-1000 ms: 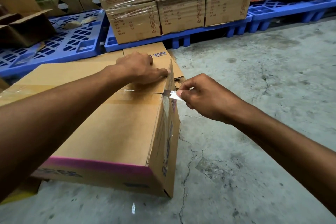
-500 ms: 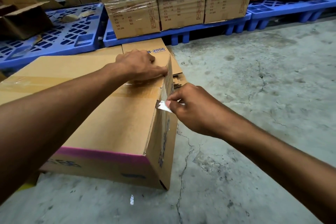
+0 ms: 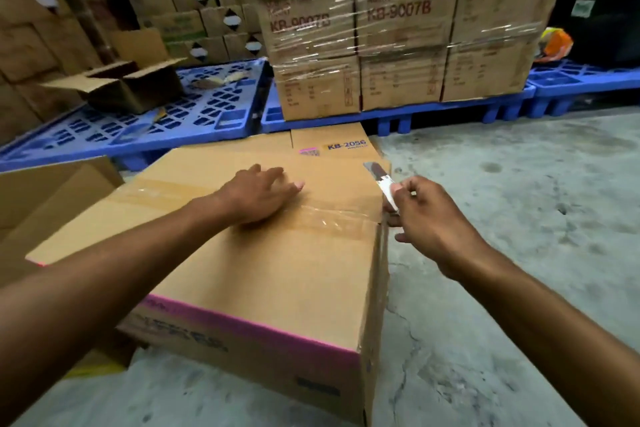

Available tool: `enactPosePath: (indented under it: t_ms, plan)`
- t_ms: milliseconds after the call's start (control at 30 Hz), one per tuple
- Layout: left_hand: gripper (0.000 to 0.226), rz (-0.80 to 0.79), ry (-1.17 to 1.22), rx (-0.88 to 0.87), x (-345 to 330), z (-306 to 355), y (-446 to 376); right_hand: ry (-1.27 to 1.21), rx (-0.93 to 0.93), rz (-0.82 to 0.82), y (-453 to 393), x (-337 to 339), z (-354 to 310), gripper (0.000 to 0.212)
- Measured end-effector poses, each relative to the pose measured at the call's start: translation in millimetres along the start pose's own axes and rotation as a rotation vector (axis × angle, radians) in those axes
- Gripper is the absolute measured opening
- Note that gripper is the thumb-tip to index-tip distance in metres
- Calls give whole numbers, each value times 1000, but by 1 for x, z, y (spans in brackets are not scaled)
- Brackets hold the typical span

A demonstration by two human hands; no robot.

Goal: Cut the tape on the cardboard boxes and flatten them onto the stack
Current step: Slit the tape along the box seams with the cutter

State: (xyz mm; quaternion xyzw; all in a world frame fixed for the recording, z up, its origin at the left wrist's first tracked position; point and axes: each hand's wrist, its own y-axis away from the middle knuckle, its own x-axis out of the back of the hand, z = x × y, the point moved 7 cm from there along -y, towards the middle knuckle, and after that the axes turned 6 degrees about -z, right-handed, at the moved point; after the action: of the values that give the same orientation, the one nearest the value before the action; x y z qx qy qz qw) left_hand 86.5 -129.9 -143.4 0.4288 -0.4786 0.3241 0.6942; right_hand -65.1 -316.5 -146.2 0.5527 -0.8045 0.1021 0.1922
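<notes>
Sealed cardboard box (image 3: 284,274), judged stiff, light, likely empty. Left hand (image 3: 258,196) spread flat on the tape seam (image 3: 322,218); right hand (image 3: 427,215) pinching the small knife (image 3: 381,180) just beyond.

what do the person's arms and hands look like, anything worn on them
Both forearms are bare as far as the frame shows: no sleeves in view. The left hand and right hand wear no gloves. No watch, wristband or ring is visible on either one.
</notes>
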Motion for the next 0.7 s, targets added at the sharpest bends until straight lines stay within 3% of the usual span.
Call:
enactPosePath:
  t_ms: [167,400,567,700]
  plan:
    - [78,94,-8,285,4,-133,28,311,162,100,-42,-22,-33,32]
    - [77,273,176,494,-17,-187,85,656,101,-94,-130,-62,-49,29]
    - [63,553,529,432,-23,-194,109,719,-4,-40,-135,-56,-43,19]
    - [45,613,601,303,-8,-185,87,609,-196,-95,-99,-25,-46,28]
